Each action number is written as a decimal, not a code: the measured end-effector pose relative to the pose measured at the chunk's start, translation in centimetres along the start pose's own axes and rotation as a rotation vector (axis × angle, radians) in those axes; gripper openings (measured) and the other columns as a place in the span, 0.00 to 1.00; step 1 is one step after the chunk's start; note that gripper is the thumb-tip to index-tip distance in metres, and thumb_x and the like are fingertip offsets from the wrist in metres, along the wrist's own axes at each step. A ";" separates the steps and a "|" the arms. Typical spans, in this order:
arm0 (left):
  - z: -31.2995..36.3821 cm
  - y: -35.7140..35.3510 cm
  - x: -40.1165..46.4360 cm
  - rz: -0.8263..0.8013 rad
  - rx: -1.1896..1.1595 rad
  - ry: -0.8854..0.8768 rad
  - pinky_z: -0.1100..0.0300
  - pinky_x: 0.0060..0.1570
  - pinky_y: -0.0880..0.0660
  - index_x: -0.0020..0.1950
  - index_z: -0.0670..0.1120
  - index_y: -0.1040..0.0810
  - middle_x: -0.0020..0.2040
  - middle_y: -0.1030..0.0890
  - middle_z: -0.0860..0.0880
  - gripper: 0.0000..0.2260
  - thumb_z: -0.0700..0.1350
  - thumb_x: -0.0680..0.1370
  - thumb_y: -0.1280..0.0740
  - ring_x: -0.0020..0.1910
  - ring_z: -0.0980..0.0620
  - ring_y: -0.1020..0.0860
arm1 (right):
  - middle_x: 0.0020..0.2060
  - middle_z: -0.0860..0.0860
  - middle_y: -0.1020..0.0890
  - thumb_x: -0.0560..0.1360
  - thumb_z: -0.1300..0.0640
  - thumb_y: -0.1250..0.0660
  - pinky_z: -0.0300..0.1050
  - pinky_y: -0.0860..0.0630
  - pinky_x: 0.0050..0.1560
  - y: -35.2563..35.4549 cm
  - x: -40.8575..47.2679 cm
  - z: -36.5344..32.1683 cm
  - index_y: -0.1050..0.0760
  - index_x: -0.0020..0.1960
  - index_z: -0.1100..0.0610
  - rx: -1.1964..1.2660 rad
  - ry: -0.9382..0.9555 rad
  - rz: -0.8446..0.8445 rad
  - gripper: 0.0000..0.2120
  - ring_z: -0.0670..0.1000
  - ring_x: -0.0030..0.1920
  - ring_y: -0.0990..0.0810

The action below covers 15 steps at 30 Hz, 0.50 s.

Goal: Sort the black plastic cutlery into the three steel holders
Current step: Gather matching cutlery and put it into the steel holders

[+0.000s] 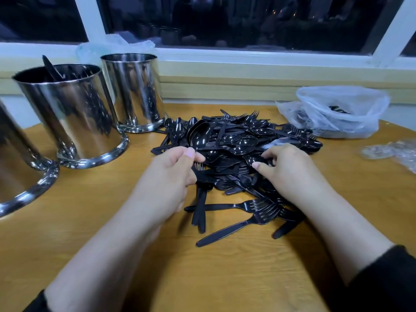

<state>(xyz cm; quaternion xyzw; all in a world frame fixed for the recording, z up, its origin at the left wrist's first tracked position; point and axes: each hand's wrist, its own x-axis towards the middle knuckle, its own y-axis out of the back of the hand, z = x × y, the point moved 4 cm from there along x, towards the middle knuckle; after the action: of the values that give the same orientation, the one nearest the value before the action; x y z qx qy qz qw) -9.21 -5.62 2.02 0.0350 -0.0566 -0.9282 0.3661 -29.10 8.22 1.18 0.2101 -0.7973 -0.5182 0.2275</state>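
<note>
A heap of black plastic cutlery (pixel 236 143), forks, spoons and knives mixed, lies in the middle of the wooden table (pixel 202 278). My left hand (pixel 171 176) grips a small bunch of forks (pixel 200 199) at the heap's near left edge, their handles pointing toward me. My right hand (pixel 286 170) has its fingers curled into the heap and pinches a black spoon (pixel 258 159). Three steel holders stand at the left: the far one (pixel 135 91), the middle one (pixel 72 113) with black knives inside, and the nearest one (pixel 20 172), cut off by the frame edge.
A clear plastic bag (pixel 337 111) with a few black pieces inside sits at the back right. Crumpled clear wrap (pixel 394 152) lies at the right edge. Another plastic bag (pixel 112 46) rests on the windowsill behind the holders. Loose forks (pixel 247 217) lie near me.
</note>
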 end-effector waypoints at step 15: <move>-0.4 1.1 0.0 0.107 -0.036 -0.059 0.62 0.25 0.42 0.53 0.51 0.17 0.32 0.33 0.50 0.13 0.52 0.85 0.40 0.25 0.54 0.40 | 0.31 0.42 0.24 0.80 0.52 0.34 0.30 0.35 0.34 4.0 -1.2 0.9 0.23 0.45 0.51 0.498 0.060 0.457 0.07 0.37 0.33 0.26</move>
<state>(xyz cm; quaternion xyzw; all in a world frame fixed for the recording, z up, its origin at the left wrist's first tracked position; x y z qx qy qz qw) -8.43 -6.44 1.71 -0.0020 -0.0523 -0.9088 0.4140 -29.04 11.12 4.36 0.0903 -0.9187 -0.2370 0.3026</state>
